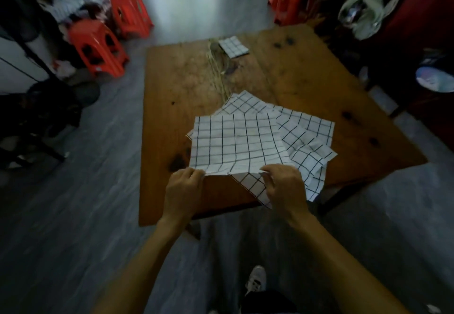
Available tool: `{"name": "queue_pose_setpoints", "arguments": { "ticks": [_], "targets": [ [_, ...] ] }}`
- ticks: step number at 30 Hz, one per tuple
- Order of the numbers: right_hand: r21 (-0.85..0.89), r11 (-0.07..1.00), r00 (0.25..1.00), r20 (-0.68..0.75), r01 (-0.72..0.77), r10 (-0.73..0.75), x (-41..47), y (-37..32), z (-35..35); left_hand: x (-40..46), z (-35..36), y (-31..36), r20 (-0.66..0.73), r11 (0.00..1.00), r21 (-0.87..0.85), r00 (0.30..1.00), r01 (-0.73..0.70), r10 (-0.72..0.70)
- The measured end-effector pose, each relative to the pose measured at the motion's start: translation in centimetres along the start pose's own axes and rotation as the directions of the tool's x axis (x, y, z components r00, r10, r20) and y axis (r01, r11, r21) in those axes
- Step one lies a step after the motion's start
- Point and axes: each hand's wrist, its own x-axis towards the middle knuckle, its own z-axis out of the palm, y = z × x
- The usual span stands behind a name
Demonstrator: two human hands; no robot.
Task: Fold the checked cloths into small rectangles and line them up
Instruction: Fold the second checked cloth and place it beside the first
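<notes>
Both forearms reach in from the near edge; the left hand [183, 186] pinches the near left corner of the top checked cloth [237, 141] between thumb and fingers, and the right hand [285, 186] pinches the near right corner of the same cloth, its fingers curled over the hem; that cloth lies spread flat on a loose pile of checked cloths [307, 139] fanned out at odd angles on the near half of the wooden worktop [307, 75], a few corners hanging past its near edge; one folded cloth [233, 46], a small rectangle, lies alone by the far edge, just beside what seem to be dry straw-like stalks [217, 68], though blur makes them hard to read; dark knots and stains mark the wood; grey floor [73, 215] surrounds the worktop; red plastic stools [98, 46] stand far left and far right; a shoe [256, 279] shows below.
</notes>
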Motion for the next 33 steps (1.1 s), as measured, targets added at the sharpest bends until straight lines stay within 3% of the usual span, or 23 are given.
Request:
{"name": "queue_pose_setpoints", "arguments": {
  "ticks": [8, 18, 25, 33],
  "targets": [
    [-0.128, 0.989, 0.974, -0.204, 0.075, -0.1, -2.3, -2.7, -5.7, -2.2, -6.6, 0.2, -0.243, 0.991, -0.023, 0.962, -0.133, 0.123],
    [-0.183, 0.977, 0.906, -0.388, 0.107, -0.172, 1.8, -5.6, -12.0, 1.2, -14.1, 0.7, -0.465, 0.987, -0.027, 0.876, -0.158, 0.128],
    [-0.169, 0.973, 0.893, -0.398, 0.155, -0.212, 10.7, -4.6, -11.8, 9.2, -14.0, -0.6, -0.463, 0.991, 0.001, 0.878, -0.134, 0.12],
    [-0.059, 0.989, 0.95, -0.277, 0.134, -0.146, 24.8, 3.3, -3.7, 22.9, -6.8, -3.5, -0.36, 0.996, 0.07, 0.929, -0.063, 0.084]
  ]
}}
